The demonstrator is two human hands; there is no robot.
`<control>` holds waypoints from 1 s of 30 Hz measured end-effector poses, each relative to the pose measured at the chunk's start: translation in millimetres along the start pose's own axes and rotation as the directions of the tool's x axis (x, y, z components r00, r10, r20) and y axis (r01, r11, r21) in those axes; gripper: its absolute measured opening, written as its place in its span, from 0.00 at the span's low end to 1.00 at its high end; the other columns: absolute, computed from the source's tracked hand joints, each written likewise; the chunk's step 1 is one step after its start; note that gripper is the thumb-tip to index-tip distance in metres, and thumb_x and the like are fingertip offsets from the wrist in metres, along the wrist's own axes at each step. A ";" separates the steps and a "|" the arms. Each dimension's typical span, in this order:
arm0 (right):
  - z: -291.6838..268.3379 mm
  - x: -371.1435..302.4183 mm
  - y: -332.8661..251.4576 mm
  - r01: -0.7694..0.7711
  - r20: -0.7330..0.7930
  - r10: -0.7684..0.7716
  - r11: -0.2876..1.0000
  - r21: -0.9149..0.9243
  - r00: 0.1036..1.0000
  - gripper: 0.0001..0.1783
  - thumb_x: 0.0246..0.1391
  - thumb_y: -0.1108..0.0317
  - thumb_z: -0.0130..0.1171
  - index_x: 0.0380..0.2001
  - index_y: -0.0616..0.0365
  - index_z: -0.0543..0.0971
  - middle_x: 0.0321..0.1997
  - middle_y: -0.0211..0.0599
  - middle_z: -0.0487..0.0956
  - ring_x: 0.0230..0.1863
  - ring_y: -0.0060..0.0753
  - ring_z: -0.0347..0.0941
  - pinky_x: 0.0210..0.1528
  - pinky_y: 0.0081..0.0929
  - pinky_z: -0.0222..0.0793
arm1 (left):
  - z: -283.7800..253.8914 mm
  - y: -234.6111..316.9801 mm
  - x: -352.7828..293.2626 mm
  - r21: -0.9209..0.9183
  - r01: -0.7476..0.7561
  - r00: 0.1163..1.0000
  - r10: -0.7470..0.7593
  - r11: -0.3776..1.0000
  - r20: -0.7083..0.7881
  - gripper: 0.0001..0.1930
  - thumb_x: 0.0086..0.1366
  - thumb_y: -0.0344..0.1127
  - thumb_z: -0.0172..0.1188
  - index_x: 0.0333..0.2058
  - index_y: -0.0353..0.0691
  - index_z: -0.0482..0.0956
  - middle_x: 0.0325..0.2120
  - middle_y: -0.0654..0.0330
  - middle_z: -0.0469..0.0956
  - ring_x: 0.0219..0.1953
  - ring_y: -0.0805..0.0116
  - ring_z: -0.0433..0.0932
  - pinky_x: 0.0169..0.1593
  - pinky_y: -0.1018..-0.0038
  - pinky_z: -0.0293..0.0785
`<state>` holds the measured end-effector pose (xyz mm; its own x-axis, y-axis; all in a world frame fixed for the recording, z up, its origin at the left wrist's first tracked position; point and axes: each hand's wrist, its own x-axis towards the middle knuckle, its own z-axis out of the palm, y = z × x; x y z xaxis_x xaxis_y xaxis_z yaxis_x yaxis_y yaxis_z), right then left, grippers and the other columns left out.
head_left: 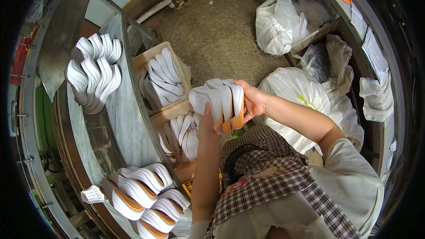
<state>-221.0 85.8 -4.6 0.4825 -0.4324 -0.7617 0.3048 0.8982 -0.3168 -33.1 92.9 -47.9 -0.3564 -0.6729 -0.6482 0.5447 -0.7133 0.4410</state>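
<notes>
Between my two hands is a bunch of white shoe soles, several pressed side by side, with orange-tan parts along their lower right ends. My left hand grips the near left side, its thumb up against the white faces and its other fingers hidden. My right hand closes round the right end of the bunch, some fingers behind it. Beside the bunch on the left, a tan box holds more white soles. Nearer me, another box holds further soles, some edged in tan.
A grey bench runs along the left, with stacked white soles at its far part and white-and-tan soles near me. Large white sacks fill the right side. Behind them stands a crate with plastic bags.
</notes>
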 end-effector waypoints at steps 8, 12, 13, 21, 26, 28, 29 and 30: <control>4.2 -33.0 14.4 0.350 0.159 -0.336 0.934 -0.070 0.928 0.39 0.59 0.36 0.28 0.64 0.51 0.56 0.65 0.42 0.60 0.64 0.44 0.56 0.60 0.52 0.53 | 27.1 -5.3 -40.1 0.209 -0.278 0.960 0.275 0.938 0.046 0.29 0.71 0.45 0.42 0.62 0.34 0.49 0.58 0.50 0.61 0.56 0.54 0.66 0.57 0.59 0.65; 8.7 -60.3 32.2 0.648 0.270 -0.617 0.761 -0.035 0.740 0.33 0.63 0.46 0.30 0.65 0.54 0.53 0.65 0.41 0.60 0.65 0.39 0.54 0.64 0.45 0.50 | 47.5 -8.2 -70.4 0.282 -0.399 0.915 0.401 0.873 0.052 0.27 0.71 0.42 0.42 0.62 0.36 0.48 0.57 0.49 0.61 0.56 0.54 0.66 0.56 0.60 0.66; 8.4 -66.1 36.8 0.755 0.331 -0.708 0.655 -0.021 0.624 0.33 0.63 0.47 0.31 0.65 0.55 0.53 0.65 0.41 0.60 0.65 0.39 0.54 0.64 0.45 0.50 | 52.7 -10.7 -78.5 0.305 -0.415 0.906 0.419 0.857 0.055 0.26 0.71 0.42 0.43 0.61 0.36 0.49 0.57 0.49 0.62 0.56 0.55 0.66 0.56 0.60 0.67; -8.7 -96.8 70.8 0.834 0.376 -0.745 0.492 -0.249 0.551 0.39 0.57 0.53 0.38 0.66 0.63 0.45 0.69 0.52 0.45 0.70 0.47 0.35 0.69 0.41 0.30 | 71.3 -31.2 -124.7 0.269 -0.457 0.880 0.476 0.848 -0.005 0.24 0.64 0.29 0.53 0.57 0.32 0.59 0.51 0.52 0.68 0.49 0.61 0.71 0.50 0.68 0.72; -7.8 -106.1 89.9 0.822 0.407 -0.718 0.535 -0.194 0.564 0.40 0.57 0.54 0.38 0.66 0.63 0.43 0.69 0.51 0.42 0.70 0.46 0.34 0.69 0.40 0.29 | 61.5 -36.7 -142.5 0.564 -0.496 0.832 0.547 0.660 0.091 0.22 0.64 0.27 0.53 0.56 0.29 0.61 0.50 0.52 0.69 0.49 0.62 0.71 0.50 0.71 0.71; -4.3 -108.1 94.9 0.839 0.438 -0.728 0.526 -0.136 0.527 0.40 0.57 0.54 0.38 0.66 0.64 0.42 0.69 0.50 0.41 0.70 0.46 0.34 0.69 0.40 0.30 | 57.9 -37.9 -149.2 0.532 -0.511 0.829 0.551 0.676 0.096 0.22 0.64 0.26 0.53 0.56 0.29 0.62 0.50 0.53 0.69 0.49 0.63 0.71 0.50 0.72 0.71; -2.9 -109.2 96.4 0.849 0.442 -0.735 0.510 -0.137 0.514 0.40 0.57 0.53 0.38 0.66 0.64 0.42 0.69 0.50 0.41 0.70 0.46 0.34 0.69 0.40 0.30 | 56.8 -38.4 -152.0 0.521 -0.518 0.829 0.548 0.679 0.111 0.22 0.64 0.26 0.53 0.56 0.29 0.61 0.50 0.52 0.69 0.49 0.63 0.71 0.50 0.72 0.71; -1.7 -111.2 97.2 0.858 0.445 -0.742 0.494 -0.140 0.501 0.40 0.56 0.53 0.39 0.66 0.64 0.42 0.69 0.50 0.41 0.70 0.46 0.35 0.69 0.40 0.30 | 56.4 -38.1 -154.3 0.490 -0.531 0.828 0.546 0.692 0.126 0.22 0.64 0.27 0.52 0.56 0.29 0.61 0.51 0.52 0.69 0.49 0.63 0.71 0.50 0.72 0.71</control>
<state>-246.5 221.3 48.3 0.3809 -0.9186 0.1056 0.4494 0.0842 -0.8893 -41.7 212.8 70.3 -0.0933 -0.9715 -0.2177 0.1944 -0.2323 0.9530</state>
